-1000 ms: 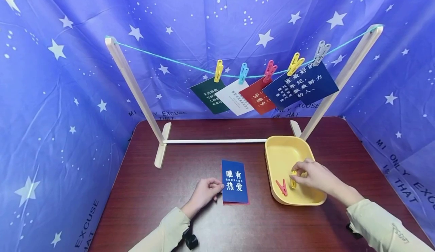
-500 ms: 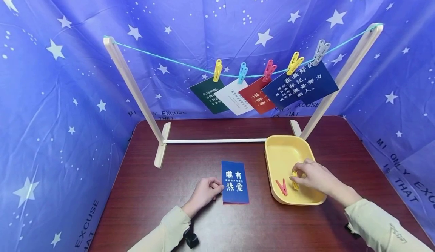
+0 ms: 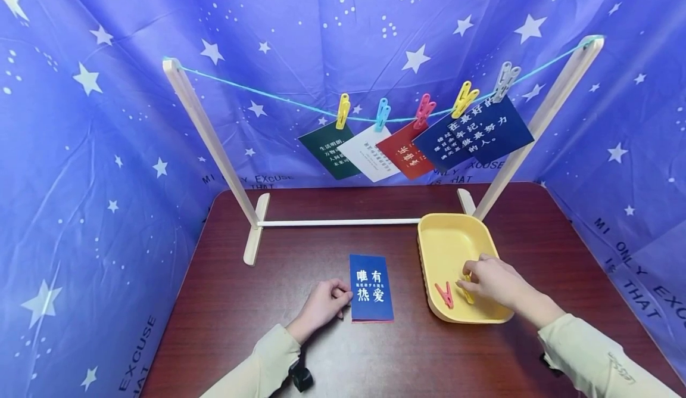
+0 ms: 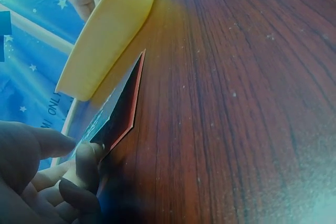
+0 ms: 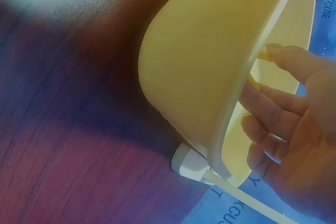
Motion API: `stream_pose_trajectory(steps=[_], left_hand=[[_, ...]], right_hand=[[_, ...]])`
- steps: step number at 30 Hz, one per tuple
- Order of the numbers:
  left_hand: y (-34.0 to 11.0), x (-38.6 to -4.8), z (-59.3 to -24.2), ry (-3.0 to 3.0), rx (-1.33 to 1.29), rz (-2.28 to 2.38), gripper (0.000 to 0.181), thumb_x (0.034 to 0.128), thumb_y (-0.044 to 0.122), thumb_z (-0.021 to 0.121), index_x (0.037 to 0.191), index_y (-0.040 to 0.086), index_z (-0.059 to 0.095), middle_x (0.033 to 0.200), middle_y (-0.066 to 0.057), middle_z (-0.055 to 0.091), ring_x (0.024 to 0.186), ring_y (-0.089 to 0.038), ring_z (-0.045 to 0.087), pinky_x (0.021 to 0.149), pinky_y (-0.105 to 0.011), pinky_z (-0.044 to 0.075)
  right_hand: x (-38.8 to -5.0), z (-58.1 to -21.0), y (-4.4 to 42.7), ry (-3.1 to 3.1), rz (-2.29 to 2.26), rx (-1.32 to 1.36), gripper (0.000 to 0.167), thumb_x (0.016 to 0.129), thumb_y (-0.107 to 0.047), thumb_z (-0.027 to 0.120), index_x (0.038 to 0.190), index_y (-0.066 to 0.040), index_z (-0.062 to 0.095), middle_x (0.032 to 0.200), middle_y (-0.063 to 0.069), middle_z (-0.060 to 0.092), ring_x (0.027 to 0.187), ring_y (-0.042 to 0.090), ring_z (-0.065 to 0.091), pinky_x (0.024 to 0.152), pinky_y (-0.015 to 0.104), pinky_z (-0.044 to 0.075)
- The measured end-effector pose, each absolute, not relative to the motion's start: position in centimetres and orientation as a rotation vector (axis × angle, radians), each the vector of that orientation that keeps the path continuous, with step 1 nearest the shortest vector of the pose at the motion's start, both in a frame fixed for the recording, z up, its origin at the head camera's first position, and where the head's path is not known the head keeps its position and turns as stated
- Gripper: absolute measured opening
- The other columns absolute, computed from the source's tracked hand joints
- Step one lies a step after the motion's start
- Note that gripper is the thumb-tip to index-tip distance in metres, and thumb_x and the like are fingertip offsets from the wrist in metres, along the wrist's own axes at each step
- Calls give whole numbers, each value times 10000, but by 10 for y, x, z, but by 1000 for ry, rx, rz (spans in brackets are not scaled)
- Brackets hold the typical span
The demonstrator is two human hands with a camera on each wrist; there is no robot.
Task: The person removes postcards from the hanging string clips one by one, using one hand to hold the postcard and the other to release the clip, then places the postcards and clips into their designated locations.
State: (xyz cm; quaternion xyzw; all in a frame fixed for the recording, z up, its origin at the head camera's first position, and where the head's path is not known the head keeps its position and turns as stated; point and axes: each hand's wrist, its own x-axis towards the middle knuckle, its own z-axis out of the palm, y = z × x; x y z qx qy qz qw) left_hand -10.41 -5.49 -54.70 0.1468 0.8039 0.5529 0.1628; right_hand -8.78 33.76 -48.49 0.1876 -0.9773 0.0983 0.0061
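Note:
My left hand [image 3: 324,304] pinches the left edge of a blue card [image 3: 371,279] with white lettering. In the left wrist view the blue card [image 4: 113,103] is raised at an angle above a red card [image 4: 137,98] on the table. At the right, my right hand [image 3: 495,283] reaches into a yellow plastic basket [image 3: 447,240]. Its thumb and fingers pinch a yellow clothespin [image 3: 468,295], mostly hidden by the fingers; the right wrist view shows bits of that clothespin [image 5: 254,82] past the basket wall. A red clothespin [image 3: 444,295] lies in the basket just left of it.
Behind stands a wooden frame [image 3: 214,142] with a sagging turquoise string [image 3: 268,93]. Several cards, such as a green one [image 3: 328,152] and a red one [image 3: 407,154], hang from it by coloured clothespins. A white rod [image 3: 337,223] joins the feet. A starry curtain surrounds the table.
The yellow clothespin has tilted and shifted slightly to the right in my right hand's fingers, which now cover more of it. My left hand has stayed at the blue card's edge.

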Motion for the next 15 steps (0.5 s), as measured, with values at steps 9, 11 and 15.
stream_pose_trajectory(steps=[9,11,15], left_hand=[[-60,-104,-546,2230,388,1590,124,992,50,666,1023,-70,671,804,-140,728,530,-148,621,497,-201,481],[-61,-105,-546,2221,386,1585,121,995,51,654,1019,-65,675,817,-144,735,536,-137,619,507,-198,481],[-62,-104,-546,2224,375,1560,115,996,58,641,1005,-46,688,829,-129,742,541,-105,613,516,-191,482]], right_hand=[[-87,-486,330,-3103,302,520,224,828,-255,854,785,-131,672,674,-65,529,666,149,453,513,329,399],[-86,-487,328,-3122,294,500,235,833,-256,848,764,-141,656,675,-56,528,662,157,454,510,341,402],[-84,-489,324,-3167,289,462,255,843,-251,835,739,-146,627,669,-40,521,652,167,454,523,356,410]])
